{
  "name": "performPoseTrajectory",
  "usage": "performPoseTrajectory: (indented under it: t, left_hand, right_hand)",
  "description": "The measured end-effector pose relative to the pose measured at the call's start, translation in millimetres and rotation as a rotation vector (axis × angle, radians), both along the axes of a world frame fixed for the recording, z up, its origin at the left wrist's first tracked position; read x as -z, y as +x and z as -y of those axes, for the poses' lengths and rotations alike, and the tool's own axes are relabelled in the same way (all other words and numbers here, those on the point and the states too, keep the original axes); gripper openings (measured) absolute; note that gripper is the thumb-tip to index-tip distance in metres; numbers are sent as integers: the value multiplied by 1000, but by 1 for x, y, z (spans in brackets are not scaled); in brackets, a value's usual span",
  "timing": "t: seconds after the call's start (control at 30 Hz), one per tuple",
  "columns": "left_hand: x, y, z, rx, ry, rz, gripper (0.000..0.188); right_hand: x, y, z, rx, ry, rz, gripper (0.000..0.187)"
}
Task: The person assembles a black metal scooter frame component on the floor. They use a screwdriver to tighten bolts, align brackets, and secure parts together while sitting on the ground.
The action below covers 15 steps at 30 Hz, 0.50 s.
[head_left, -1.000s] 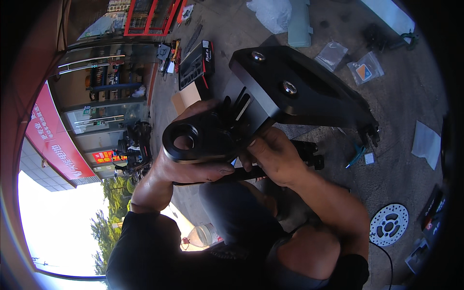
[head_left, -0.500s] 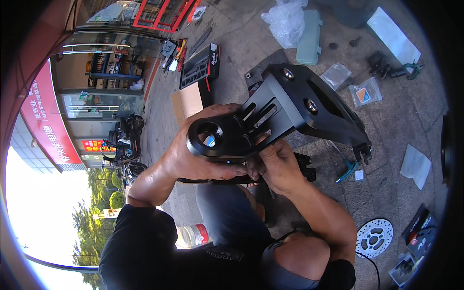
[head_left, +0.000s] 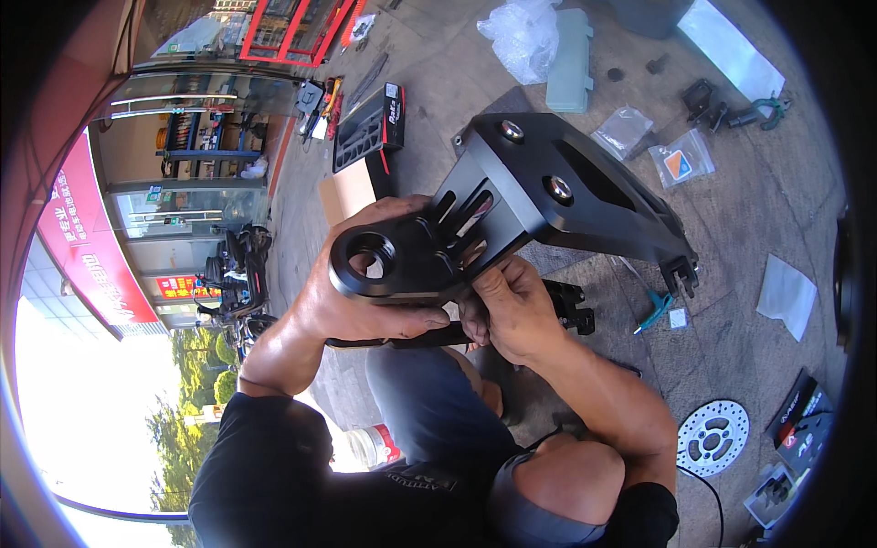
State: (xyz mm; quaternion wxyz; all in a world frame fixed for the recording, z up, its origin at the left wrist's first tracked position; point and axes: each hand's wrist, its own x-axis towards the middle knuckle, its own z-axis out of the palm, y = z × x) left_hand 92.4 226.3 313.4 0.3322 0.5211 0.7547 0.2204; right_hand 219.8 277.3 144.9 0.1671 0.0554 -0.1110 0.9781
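Note:
A black metal swingarm (head_left: 548,215) fills the middle of the view, held up above the paving. One end is a thick ring with a round bore; two shiny bolt heads sit on its broad crosspiece, and the far arm ends in a slotted tip. My left hand (head_left: 370,318) is wrapped round the ring end, with the thumb along the near side. Under the slotted section, my right hand (head_left: 519,315) is closed, its fingertips pressed together close to the left thumb. Whatever those fingers pinch is hidden from view.
An opened black box (head_left: 370,128), a pale green case (head_left: 570,64) and bubble wrap (head_left: 521,38) lie beyond. To the right are small plastic bags (head_left: 683,160), a teal-handled tool (head_left: 653,312), a white sheet (head_left: 786,297) and a perforated brake disc (head_left: 713,438). A clear tub (head_left: 365,446) stands near my leg.
The swingarm and both hands have shifted slightly left in the view, and the surroundings have moved a little with the head. My left hand keeps its hold; my right fingers remain underneath.

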Motion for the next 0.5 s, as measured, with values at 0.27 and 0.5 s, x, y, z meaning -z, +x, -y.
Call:
performPoseTrajectory:
  t: [0.27, 0.5]
  left_hand:
    - [3, -2, 0, 52, 23, -76, 92]
    - [0, -6, 0, 33, -40, 14, 94]
  right_hand:
    - [-2, -5, 8, 25, -104, -35, 30]
    - [-4, -4, 3, 38, -90, -53, 32]
